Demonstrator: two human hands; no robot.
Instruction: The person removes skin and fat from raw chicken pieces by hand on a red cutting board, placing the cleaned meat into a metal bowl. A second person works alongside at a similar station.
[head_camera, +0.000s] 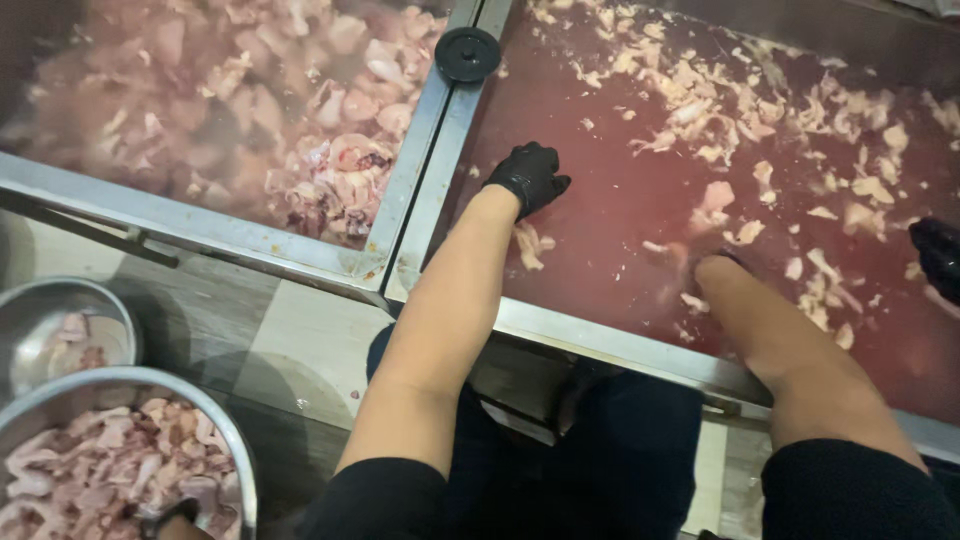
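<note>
Over the right-hand sink (620, 345), full of reddish water, I have both arms down. Left hand (527, 177), black-gloved: fingers curled together at the surface, and I cannot tell if they pinch anything. Just near of it floats a pale meat scrap (528, 243). Right hand (690, 262): sunk under the water (fingers hidden, state unknown). More scraps (700, 100) drift at the far side. Left sink (200, 232): packed with raw meat pieces. Two steel bowls (215, 420) stand near left. I judge the scraps soft, light and slippery; best pinched across the thick middle.
</note>
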